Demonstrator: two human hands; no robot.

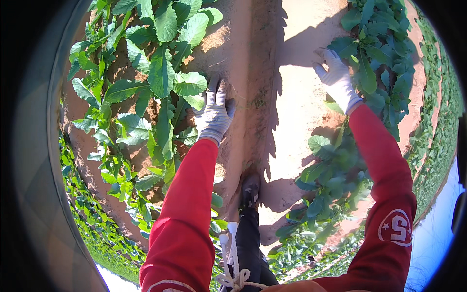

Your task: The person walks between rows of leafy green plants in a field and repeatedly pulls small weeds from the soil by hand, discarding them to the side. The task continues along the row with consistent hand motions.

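Observation:
My left hand [215,113], in a pale knit glove, reaches along the inner edge of the left row of leafy green plants [160,71]. Its fingers are spread beside a broad toothed leaf [189,84], above the soil; I cannot tell whether they touch either. My right hand [335,78], gloved the same way, is beside the right row of plants [377,54]. There the thumb and fingers are bent and apart, with nothing visible between them. Part of that row is shaded.
A bare soil furrow [261,91] runs between the two rows, with small weeds [259,102] in it. My dark shoe [250,189] stands in the furrow. White drawstrings [233,252] hang from my clothing. More crop rows [437,91] stretch away on both sides.

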